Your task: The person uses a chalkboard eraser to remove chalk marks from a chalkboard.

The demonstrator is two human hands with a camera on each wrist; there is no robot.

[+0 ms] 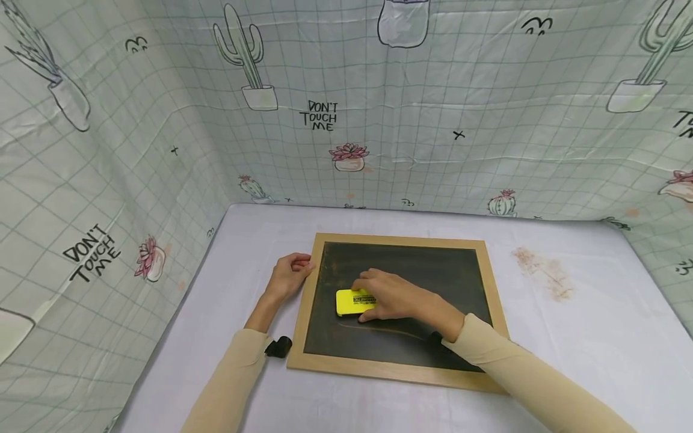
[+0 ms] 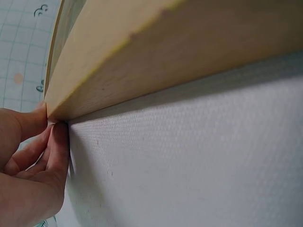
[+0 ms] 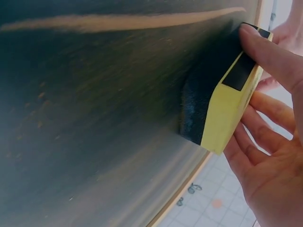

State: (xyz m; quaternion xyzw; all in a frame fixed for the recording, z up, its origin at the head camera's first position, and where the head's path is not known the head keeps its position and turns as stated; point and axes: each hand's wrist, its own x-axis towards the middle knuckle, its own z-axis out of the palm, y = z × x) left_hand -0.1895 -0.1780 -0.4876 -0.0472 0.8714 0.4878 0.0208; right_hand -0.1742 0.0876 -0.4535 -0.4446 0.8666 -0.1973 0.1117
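Skid risk under sideways pressure

A hard push on the yellow, black-padded rectangular eraser point(image 1: 349, 302) could shift the wood-framed blackboard point(image 1: 433, 264) across the white table covering point(image 1: 568, 349), should the left hand's point(image 1: 288, 275) pinch on the board's left edge slacken. The eraser sits left of centre, beside a faint tan streak point(image 3: 113, 22). The right hand point(image 1: 395, 294) reaches in across the board, thumb and fingers pinching the eraser's opposite sides

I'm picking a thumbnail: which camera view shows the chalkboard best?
The head view: all four sides of the chalkboard fit, though the right arm covers part. The left wrist view shows mainly its wooden frame, close up; the right wrist view, part of its dark surface with a pale streak.
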